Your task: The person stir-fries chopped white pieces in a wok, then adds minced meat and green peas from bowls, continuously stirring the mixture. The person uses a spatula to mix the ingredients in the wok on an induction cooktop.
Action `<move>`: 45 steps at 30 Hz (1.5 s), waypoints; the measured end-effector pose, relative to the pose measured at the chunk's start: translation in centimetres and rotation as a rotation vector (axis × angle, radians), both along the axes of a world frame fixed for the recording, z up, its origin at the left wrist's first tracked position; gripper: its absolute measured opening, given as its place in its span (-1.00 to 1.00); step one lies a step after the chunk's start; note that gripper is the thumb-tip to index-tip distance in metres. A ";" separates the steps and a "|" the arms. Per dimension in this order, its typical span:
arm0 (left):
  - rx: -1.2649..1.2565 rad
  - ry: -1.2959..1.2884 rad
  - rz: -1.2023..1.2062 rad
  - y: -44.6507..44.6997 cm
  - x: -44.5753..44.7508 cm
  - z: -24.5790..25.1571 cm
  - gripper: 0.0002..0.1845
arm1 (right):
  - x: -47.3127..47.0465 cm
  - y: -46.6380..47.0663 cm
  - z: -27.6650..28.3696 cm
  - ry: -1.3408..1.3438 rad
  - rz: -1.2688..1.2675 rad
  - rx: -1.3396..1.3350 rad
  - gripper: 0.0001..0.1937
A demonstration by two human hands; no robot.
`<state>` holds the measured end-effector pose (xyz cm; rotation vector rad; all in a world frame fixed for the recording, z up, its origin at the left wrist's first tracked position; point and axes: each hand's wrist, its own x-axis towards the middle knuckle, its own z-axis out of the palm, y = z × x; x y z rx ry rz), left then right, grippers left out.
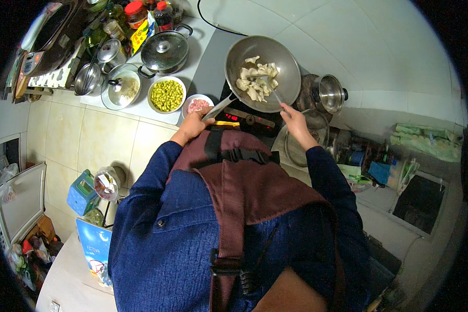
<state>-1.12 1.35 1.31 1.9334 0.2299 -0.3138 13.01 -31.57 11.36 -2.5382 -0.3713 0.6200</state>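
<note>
A grey wok (263, 45) sits on an induction cooktop (251, 120) with a lit red display. My left hand (194, 125) is closed around the wok's handle (221, 106), beside a small bowl of chopped pink meat (198, 105). Pale, slice-like pieces of food (253, 80) lie in the wok. My right hand (295, 123) grips the handle of a metal spatula (273, 92); its head is among the pieces, partly covered by them. Left of the meat stands a white bowl of green beans (166, 94), shelled and glossy.
A lidded black pot (164, 52), a glass-covered bowl (121, 87) and several seasoning bottles crowd the left counter. Right of the wok are a steel pot (330, 94) and a glass lid (308, 134). A blue stool (82, 192) stands on the tiled floor.
</note>
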 end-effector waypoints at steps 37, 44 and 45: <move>-0.012 -0.023 -0.001 -0.1 0.0 -0.3 -0.46 | -0.4 2.2 -0.4 0.286 -0.633 0.639 -0.59; 0.029 -0.028 -0.010 0.0 0.0 0.0 -0.46 | -1.6 2.2 -0.3 0.482 -0.521 0.568 -0.61; 0.005 -0.034 -0.008 0.0 0.1 -0.1 -0.46 | -1.7 1.3 0.3 0.514 -0.472 0.541 -0.61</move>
